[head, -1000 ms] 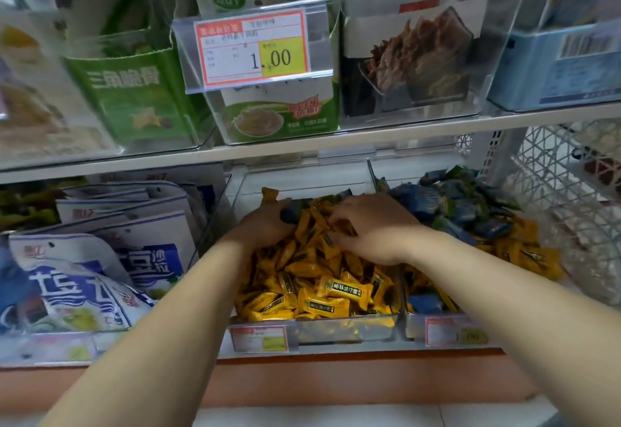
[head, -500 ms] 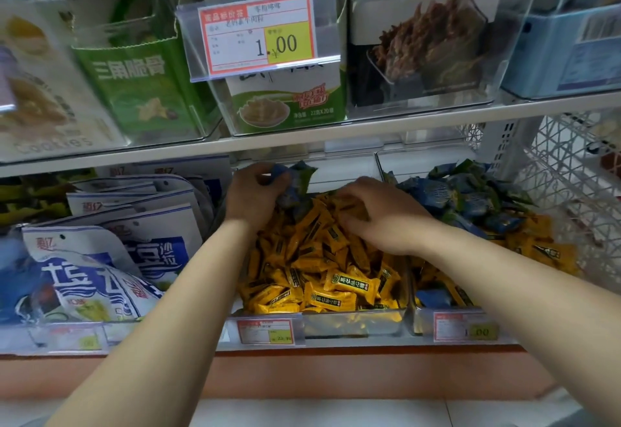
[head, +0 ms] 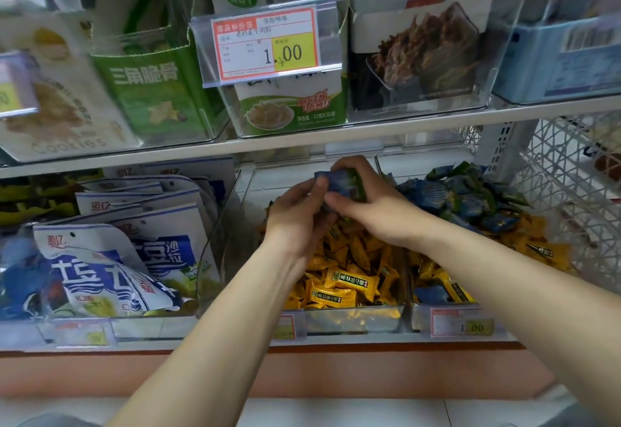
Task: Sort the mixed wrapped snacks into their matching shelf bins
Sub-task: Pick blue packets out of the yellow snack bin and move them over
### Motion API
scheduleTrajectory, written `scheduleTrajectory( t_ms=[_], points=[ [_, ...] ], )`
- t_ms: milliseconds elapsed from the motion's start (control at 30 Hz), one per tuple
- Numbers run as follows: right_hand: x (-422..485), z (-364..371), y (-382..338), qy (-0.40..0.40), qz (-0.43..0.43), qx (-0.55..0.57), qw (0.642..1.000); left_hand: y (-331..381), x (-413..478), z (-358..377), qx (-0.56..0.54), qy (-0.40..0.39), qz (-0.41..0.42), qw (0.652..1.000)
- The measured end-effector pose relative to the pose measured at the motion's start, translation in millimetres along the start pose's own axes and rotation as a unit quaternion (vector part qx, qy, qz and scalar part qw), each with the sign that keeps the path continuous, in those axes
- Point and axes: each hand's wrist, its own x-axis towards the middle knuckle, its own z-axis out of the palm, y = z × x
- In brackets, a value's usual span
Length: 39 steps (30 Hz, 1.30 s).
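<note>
Pinching blue wrapped snack (head: 337, 182) betw. both grips: left hand (head: 295, 221) w/ thumb & fingers closed on near end, right hand (head: 376, 208) curled over far end. Holding it in air over back of mid bin (head: 353, 321), above yellow snacks (head: 349, 284), not touching them. Can't tell if one pc or several bunched.

Prob. very light, w/ crinkly film & slick surface, so likely to slip from a loose pinch. Better to take by the body, not the crimped ends. No need to squeeze hard; might crush what's inside.

Judging by colour, belongs in right bin (head: 420, 319), on blue snacks pile (head: 453, 195) at its back. Note stray yellow pcs (head: 537, 248) mixed in there too, so more sorting left, by look of it.

Re room: tight overhead, w/ upper shelf edge (head: 302, 144) just above knuckles; keep low when crossing. Must lift over clear divider (head: 406, 279) betw. the two bins; looks tighter at back than at front. Mind white lattice basket (head: 564, 191) just beside right bin; don't overshoot. Ignore hanging price tag (head: 267, 43), well above hands. Leave bagged snacks (head: 111, 268) alone, left of mid bin & apart from both grips.
</note>
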Motion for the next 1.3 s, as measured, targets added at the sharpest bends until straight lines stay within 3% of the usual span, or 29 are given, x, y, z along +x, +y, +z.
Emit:
scheduleTrajectory(
  t_ms=[100, 167, 233, 333, 400, 500, 567, 667, 733, 800, 867, 933, 1033, 1167, 1233, 1300],
  points=[
    [-4.3, -7.8, -3.1, 0.018, 0.018, 0.097, 0.995, -1.1, -4.1, -1.4, -0.011, -0.049, -0.003, 0.999],
    [-7.0, -17.2, -2.4, 0.043, 0.011, 0.072, 0.996, -2.0, -6.9, -6.6, 0.033, -0.091, 0.000, 0.995],
    [-10.6, -28.7, 1.3, 0.056, -0.003, -0.024, 0.998, -1.8, -6.5, -14.2, 0.167, -0.103, 0.020, 0.980],
    [-22.0, -52.4, 6.1, 0.117, -0.037, -0.137, 0.983, 5.4, 11.0, -29.5, 0.371, -0.005, 0.099, 0.923],
    [-29.4, -70.9, 11.1, 0.187, -0.060, -0.262, 0.945, 10.8, 32.8, -41.1, 0.439, 0.048, 0.113, 0.890],
    [-35.9, -95.6, 25.6, 0.238, -0.043, -0.441, 0.864, 8.9, 70.3, -53.1, 0.565, 0.059, 0.115, 0.815],
    [-37.8, -103.5, 34.3, 0.207, 0.020, -0.506, 0.837, 3.8, 92.8, -55.7, 0.612, 0.059, 0.119, 0.779],
    [-37.3, -108.7, 40.6, 0.111, 0.196, -0.558, 0.798, -4.2, 119.4, -58.5, 0.672, 0.027, 0.069, 0.737],
    [-35.9, -107.9, 38.1, 0.100, 0.248, -0.570, 0.777, -8.2, 128.7, -62.4, 0.705, -0.012, 0.040, 0.708],
    [-30.5, -102.3, 27.9, 0.130, 0.212, -0.564, 0.788, -10.5, 134.6, -65.6, 0.735, -0.040, 0.040, 0.675],
    [-22.1, -89.4, 16.8, 0.138, 0.123, -0.520, 0.834, -11.1, 140.4, -64.8, 0.733, -0.060, 0.035, 0.677],
    [-12.9, -68.3, 6.6, 0.097, 0.029, -0.474, 0.874, -10.2, 144.5, -59.2, 0.718, -0.090, 0.019, 0.690],
    [-3.5, -34.9, 8.4, 0.006, -0.040, -0.438, 0.898, -10.0, 150.3, -56.2, 0.733, -0.111, 0.043, 0.670],
    [7.0, -14.8, 23.2, -0.117, -0.031, -0.455, 0.882, -10.4, 155.9, -63.2, 0.736, -0.103, 0.064, 0.666],
    [11.9, -11.2, 27.4, -0.179, -0.023, -0.495, 0.850, -10.9, 156.3, -65.3, 0.734, -0.117, 0.056, 0.667],
    [14.9, -9.8, 29.3, -0.217, -0.032, -0.540, 0.812, -11.7, 158.2, -66.4, 0.753, -0.122, 0.060, 0.643]
  ],
)
